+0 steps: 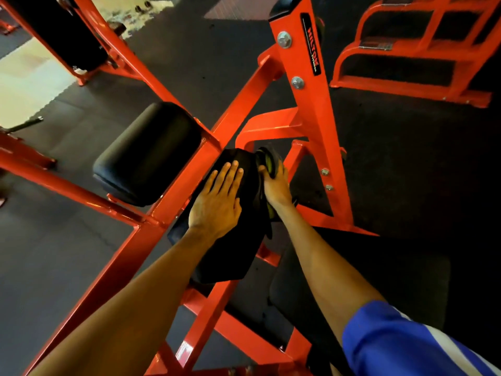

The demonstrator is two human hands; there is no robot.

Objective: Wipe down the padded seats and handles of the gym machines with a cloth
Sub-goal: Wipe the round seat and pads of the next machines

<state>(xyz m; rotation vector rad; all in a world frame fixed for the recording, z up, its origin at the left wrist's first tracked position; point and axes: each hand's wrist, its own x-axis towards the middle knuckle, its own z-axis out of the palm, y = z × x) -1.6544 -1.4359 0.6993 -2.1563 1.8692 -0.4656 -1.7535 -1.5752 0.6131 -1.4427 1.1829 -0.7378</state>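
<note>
A view from above the person's own arms onto a gym floor point(189, 63) of dark rubber matting, with a pale patch of flooring point(27, 85) at the far left. A bright orange steel machine frame point(298, 109) crosses the middle. Its upright post point(295, 61) carries two large bolts and a black label that is too small to read.

A wide black padded seat point(147, 153) sits on the frame to the left of centre. Just beside it, to the right, a narrower black pad point(230, 251) runs toward the viewer. The left hand point(217, 199) lies flat on the far half of this pad, its grip wide, with straight fingers pressed to the vinyl. The right hand point(276, 185) is at the pad's far right edge, its grip closed around a bunched dark cloth point(267, 160) with yellow-green showing in the folds. Part of the cloth hangs down along the pad's right side.

A blue sleeve with a white stripe point(406, 343) covers the right upper arm. A second orange frame point(406, 85) stands on the floor at the far right, and another black pad point(54, 31) is mounted on a machine at the far left.
</note>
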